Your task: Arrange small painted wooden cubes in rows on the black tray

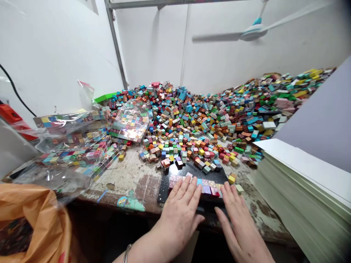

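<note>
White walls enclose a worn, paint-flaked desk (131,175), with a ceiling fan (253,31) overhead. A large heap of small coloured blocks (208,113) covers the far half of the desk and rises toward the right rear corner.

At the near edge lies a black tray (189,171). A row of coloured blocks (207,186) is set flat in it, side by side, partly hidden under the fingers. Loose blocks from the heap spill onto the tray's far edge.

Left hand (179,212): laid palm down over the near left part of the tray, fingers extended and slightly spread, fingertips resting on the row. Its grip is flat and open; it clasps nothing. A bangle (126,252) shows at the wrist.

Right hand (237,219): palm down at the tray's near right corner, fingers extended, tips at the right end of the row. Its grip is likewise flat and open, holding nothing.

Left of the tray, clear plastic bags of arranged blocks (76,146) lie stacked on the desk. An orange bag (30,215) sits at the lower left. A stack of pale boards (304,190) stands at the right, just beside the heap. A single yellow block (231,179) lies near the tray's right edge.
</note>
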`<state>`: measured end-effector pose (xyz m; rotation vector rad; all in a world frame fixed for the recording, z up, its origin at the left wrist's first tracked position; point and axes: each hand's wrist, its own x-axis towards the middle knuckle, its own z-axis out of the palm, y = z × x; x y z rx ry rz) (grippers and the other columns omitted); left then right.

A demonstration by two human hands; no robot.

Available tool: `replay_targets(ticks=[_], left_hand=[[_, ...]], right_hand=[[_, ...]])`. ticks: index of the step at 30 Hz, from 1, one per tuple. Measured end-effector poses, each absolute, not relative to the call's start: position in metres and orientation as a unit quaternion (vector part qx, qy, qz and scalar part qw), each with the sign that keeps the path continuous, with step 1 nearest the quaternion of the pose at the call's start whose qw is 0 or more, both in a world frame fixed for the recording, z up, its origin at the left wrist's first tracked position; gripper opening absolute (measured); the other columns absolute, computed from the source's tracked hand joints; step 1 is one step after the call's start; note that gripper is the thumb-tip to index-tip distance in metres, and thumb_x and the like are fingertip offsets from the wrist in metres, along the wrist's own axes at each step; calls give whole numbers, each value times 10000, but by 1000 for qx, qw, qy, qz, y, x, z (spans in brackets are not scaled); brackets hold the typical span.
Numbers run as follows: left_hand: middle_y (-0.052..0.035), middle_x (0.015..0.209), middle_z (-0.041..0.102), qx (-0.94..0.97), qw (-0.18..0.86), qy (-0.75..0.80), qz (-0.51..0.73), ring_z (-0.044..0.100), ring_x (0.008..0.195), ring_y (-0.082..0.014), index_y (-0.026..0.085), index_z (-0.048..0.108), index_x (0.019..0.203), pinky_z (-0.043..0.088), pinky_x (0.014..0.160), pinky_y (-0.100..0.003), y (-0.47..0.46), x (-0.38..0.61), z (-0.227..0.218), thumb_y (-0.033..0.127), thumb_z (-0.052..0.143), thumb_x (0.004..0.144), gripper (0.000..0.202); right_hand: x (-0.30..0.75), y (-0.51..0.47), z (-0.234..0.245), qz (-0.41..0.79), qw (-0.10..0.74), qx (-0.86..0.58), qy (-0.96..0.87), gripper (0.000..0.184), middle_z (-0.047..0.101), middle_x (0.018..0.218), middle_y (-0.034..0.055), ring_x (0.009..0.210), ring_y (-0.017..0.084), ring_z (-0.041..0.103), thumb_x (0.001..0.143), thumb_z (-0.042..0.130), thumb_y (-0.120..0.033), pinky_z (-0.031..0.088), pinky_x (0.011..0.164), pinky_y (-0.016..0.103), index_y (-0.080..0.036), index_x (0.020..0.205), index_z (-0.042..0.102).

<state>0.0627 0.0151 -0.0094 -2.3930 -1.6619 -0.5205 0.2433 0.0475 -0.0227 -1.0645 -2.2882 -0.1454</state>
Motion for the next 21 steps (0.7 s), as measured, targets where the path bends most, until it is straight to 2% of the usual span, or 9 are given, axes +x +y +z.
replay_targets(ticks=[4, 10, 13, 16, 19, 21], left_hand=[[-51, 1458, 195, -808, 104, -554, -170, 133, 1346, -224, 150, 214, 1385, 222, 1106, -399, 17, 61, -13, 409, 461, 862, 634], [-51, 1435, 258, -802, 152, -548, -182, 218, 1325, -229, 160, 281, 1365, 305, 1066, -390, 18, 61, -11, 325, 456, 867, 553], [-47, 1416, 305, -798, 171, -545, -193, 279, 1303, -226, 159, 317, 1349, 353, 1036, -384, 18, 61, -10, 278, 449, 862, 519], [-38, 1400, 337, -793, 178, -544, -208, 328, 1278, -227, 166, 350, 1332, 383, 1013, -387, 19, 63, -9, 244, 444, 852, 495], [-39, 1377, 377, -784, 181, -549, -227, 374, 1250, -232, 168, 397, 1304, 410, 989, -391, 21, 65, -8, 226, 443, 843, 467], [-40, 1360, 404, -780, 184, -550, -236, 403, 1230, -233, 171, 425, 1285, 425, 973, -392, 22, 66, -8, 219, 447, 837, 451]], right_hand=[[239, 54, -37, -81, 308, -390, -864, 594, 428, 1308, 210, 1248, 320, 335, 902, 328, -207, 349, 924, 621, -117, 1424, 58], [240, 48, -34, -38, 299, -422, -855, 590, 358, 1372, 157, 1279, 284, 287, 912, 321, -236, 275, 985, 611, -148, 1424, 40], [263, 60, -27, 11, 301, -485, -821, 508, 353, 1384, 119, 1286, 253, 282, 925, 276, -282, 230, 1028, 575, -163, 1407, 167], [293, 91, -26, 55, 294, -560, -773, 476, 453, 1311, 143, 1225, 242, 390, 912, 254, -342, 330, 1007, 475, -107, 1301, 392], [310, 130, -29, 52, 235, -597, -766, 472, 502, 1254, 172, 1168, 273, 440, 839, 356, -337, 367, 962, 448, -77, 1213, 481], [310, 151, -32, 48, 212, -597, -772, 420, 545, 1204, 153, 1126, 277, 472, 785, 437, -300, 373, 940, 432, -113, 1148, 532]])
